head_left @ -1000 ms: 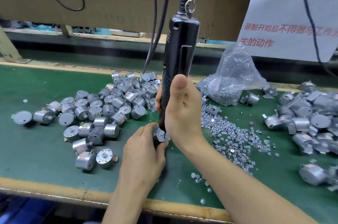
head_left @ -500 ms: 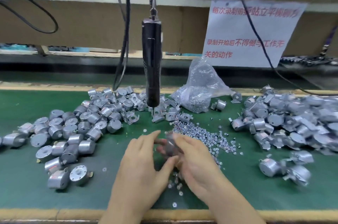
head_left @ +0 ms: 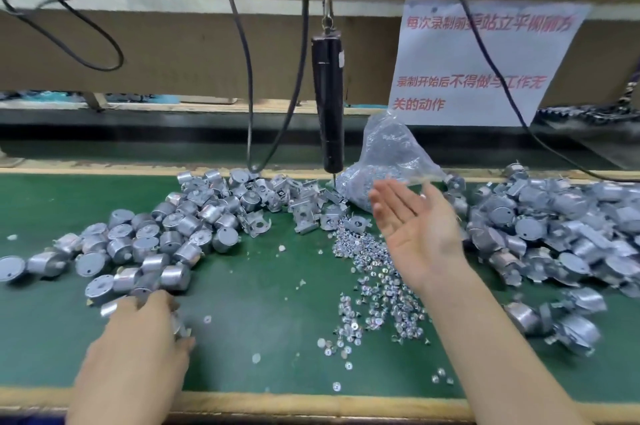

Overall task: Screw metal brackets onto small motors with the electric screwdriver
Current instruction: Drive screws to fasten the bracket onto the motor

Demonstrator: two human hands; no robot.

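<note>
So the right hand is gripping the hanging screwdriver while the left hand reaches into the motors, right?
No. In the head view the right hand is open, palm up, clear of the screwdriver, which hangs free. The left hand does reach into the motors.

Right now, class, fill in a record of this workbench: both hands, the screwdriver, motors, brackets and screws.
left hand: on near edge of plain motors, grip blurred
right hand: open, palm up, nothing in palm
screwdriver: hanging, unheld
brackets: heap below screwdriver
screws: loose on mat, more in bag
bracketed motors: pile at right
</note>
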